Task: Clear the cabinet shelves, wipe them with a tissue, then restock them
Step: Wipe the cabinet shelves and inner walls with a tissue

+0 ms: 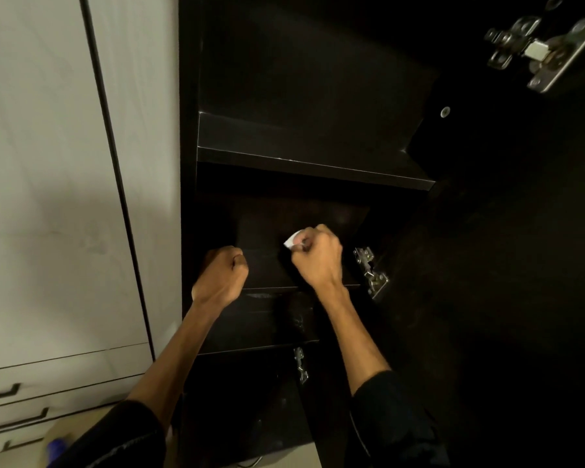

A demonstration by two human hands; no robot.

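Fingers (303, 243) of the right hand (316, 256) are curling tightly around a white tissue (290, 240), only a small crumpled corner of it peeking out at the hand's 10 o'clock side. That hand is sitting over a dark shelf (260, 261) near the middle of the view, though whether the tissue is touching the wood is too dim to tell.

Going by size, the dark cabinet (318, 96) is filling everything from 12 to 5 o'clock, its shelves showing nothing on them. An upper shelf (301, 157) is lying at 12 o'clock from the hands. A pale closed door (41, 163) is taking up the 9 o'clock side, with drawer fronts (31, 393) bearing dark handles at 8 o'clock.

The left hand (222, 273) is balling into a fist at the shelf's 9 o'clock end, just beside the cabinet's side wall; nothing is showing in it. Both forearms are reaching up from 6 o'clock out of dark sleeves (385, 423).

Metal hinges are glinting at 1 o'clock (537, 49) and at 3 o'clock of the right hand (368, 271). A blurred blue thing (56, 449) is lying at 7 o'clock.
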